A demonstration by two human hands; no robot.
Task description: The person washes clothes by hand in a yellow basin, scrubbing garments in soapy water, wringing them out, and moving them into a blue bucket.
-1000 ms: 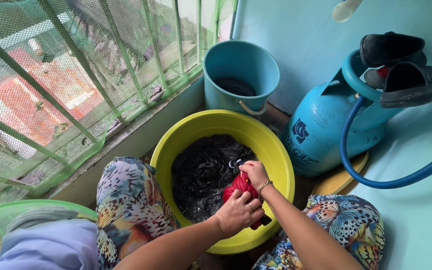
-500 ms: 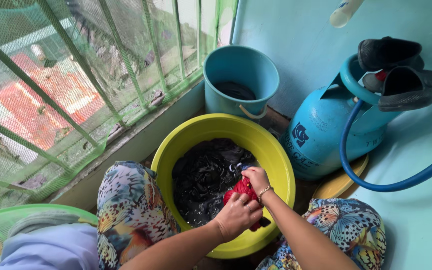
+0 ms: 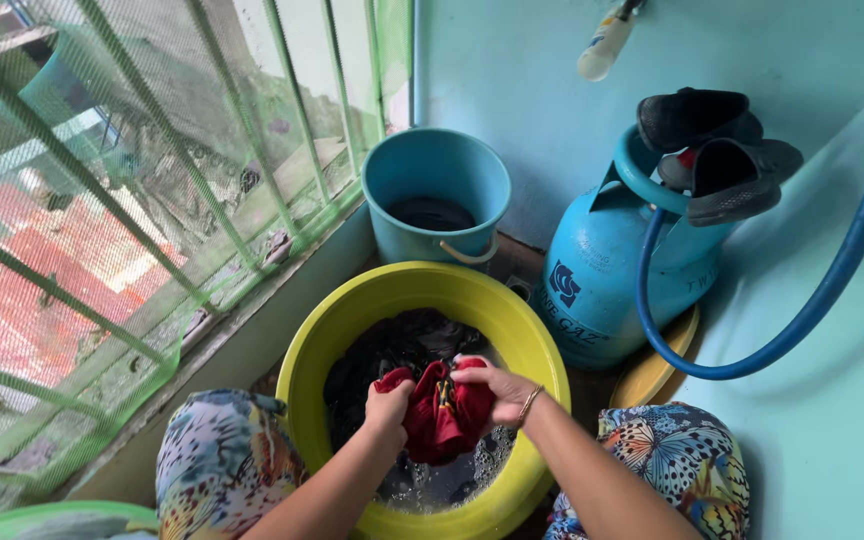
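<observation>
Head view: a red cloth is gripped at its left edge by the left hand and at its right edge by the right hand, bunched above the dark, sudsy wash water in a yellow basin. The rubbing stage of hand-washing appears to be in hand. Firm, opposed strokes would be called for next, kept low over the basin, with the teal bucket and blue gas cylinder left behind it.

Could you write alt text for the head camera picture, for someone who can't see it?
Seen from above, a person's left hand and right hand grip a wet red cloth over a yellow basin holding dark laundry and soapy water. Behind it stand a blue bucket and a blue gas cylinder with dark shoes on top, beside a green-netted window.
</observation>
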